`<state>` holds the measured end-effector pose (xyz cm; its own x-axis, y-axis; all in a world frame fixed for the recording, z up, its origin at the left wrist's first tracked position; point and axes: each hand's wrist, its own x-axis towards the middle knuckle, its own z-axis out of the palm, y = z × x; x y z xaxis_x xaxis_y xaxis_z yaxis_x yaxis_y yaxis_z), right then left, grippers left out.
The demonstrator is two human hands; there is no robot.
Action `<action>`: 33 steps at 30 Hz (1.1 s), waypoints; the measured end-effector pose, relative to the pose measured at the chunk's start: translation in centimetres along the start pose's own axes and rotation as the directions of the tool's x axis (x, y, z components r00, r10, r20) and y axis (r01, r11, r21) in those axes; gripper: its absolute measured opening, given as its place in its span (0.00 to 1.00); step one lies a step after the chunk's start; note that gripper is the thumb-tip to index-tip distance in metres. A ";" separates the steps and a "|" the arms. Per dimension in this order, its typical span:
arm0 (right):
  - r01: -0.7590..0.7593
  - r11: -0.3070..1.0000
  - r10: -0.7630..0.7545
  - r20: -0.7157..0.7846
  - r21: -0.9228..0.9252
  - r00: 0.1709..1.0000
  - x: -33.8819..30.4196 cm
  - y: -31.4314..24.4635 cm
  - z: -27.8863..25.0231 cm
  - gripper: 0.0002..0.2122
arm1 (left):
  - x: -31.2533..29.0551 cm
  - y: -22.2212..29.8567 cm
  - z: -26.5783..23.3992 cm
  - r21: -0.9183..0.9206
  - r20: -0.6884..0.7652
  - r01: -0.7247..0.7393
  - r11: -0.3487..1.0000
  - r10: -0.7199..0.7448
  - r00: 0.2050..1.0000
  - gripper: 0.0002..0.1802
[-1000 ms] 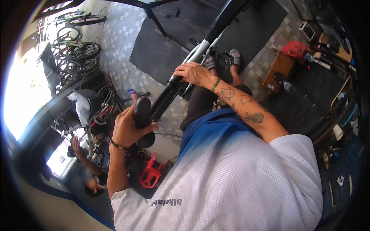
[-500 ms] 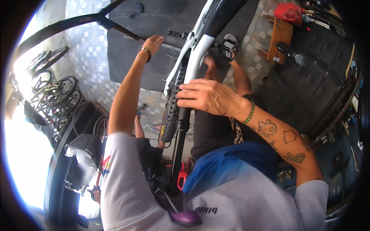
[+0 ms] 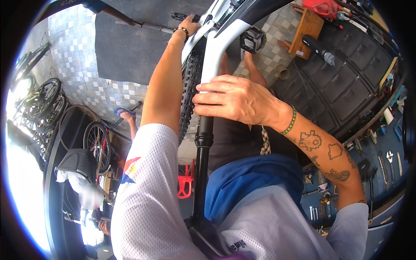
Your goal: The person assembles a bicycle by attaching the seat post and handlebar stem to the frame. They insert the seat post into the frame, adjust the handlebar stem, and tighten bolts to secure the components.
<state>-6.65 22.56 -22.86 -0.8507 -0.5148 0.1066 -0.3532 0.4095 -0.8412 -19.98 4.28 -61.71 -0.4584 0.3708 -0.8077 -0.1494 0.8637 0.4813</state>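
A white and black bicycle frame (image 3: 214, 52) stands in front of me, with its knobby rear tyre (image 3: 190, 86) beside the seat tube. My right hand (image 3: 234, 102) is wrapped around the top of the seat tube, where the black seatpost (image 3: 200, 173) runs down to the saddle (image 3: 203, 234) at my chest. My left arm reaches far forward, and my left hand (image 3: 190, 22) grips the white frame near the top of the tyre. A black flat pedal (image 3: 252, 40) sticks out on the right of the frame.
A black floor mat (image 3: 130, 43) lies under the bicycle. At the left are parked bicycles (image 3: 41, 104), a loose wheel (image 3: 95, 138) and a seated person (image 3: 84, 190). A red stool (image 3: 186, 182), a wooden stool (image 3: 307, 30) and a tool wall (image 3: 381, 147) are nearby.
My left hand has left the saddle and reached forward onto the frame by the tyre. My right hand stays on the seat tube, and the view has closed in on it.
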 end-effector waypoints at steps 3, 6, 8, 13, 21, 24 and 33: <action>0.001 1.000 -0.001 0.017 -0.002 1.000 0.0 0.1 -0.1 0.13 | 0.4 -0.7 -0.4 -0.073 -0.001 -0.030 0.997 0.030 1.000 0.50; -0.019 1.000 0.019 0.027 -0.007 0.999 0.1 -0.2 -0.1 0.13 | 0.6 -0.7 0.7 -0.092 -0.032 -0.035 0.995 0.032 0.999 0.52; -0.016 1.000 0.016 0.034 -0.010 0.999 0.3 -0.2 -0.4 0.13 | 1.0 -0.7 0.7 -0.084 -0.060 -0.037 0.996 0.032 0.998 0.51; -0.015 1.000 0.016 0.046 -0.016 0.999 0.2 0.0 -0.3 0.14 | 0.6 -1.0 0.9 -0.118 -0.056 -0.019 0.993 0.013 0.998 0.49; -0.038 0.999 0.037 0.041 0.016 0.998 0.3 0.0 -0.4 0.15 | -0.3 0.2 0.8 -0.090 -0.087 0.006 0.996 -0.014 0.996 0.51; -0.140 0.989 0.138 0.031 0.052 0.990 0.1 -0.2 -0.2 0.18 | -0.8 0.7 0.8 -0.067 -0.095 0.017 0.998 -0.023 0.995 0.50; -0.192 0.971 0.196 -0.016 0.142 0.981 -0.1 -0.3 0.0 0.19 | -1.0 0.6 1.1 -0.071 -0.119 0.010 0.997 -0.019 0.993 0.48</action>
<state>-6.46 22.53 -22.60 -0.9093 -0.4129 -0.0518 -0.1247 0.3892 -0.9127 -18.62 4.82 -61.03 -0.5568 0.3111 -0.7702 -0.2158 0.8412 0.4957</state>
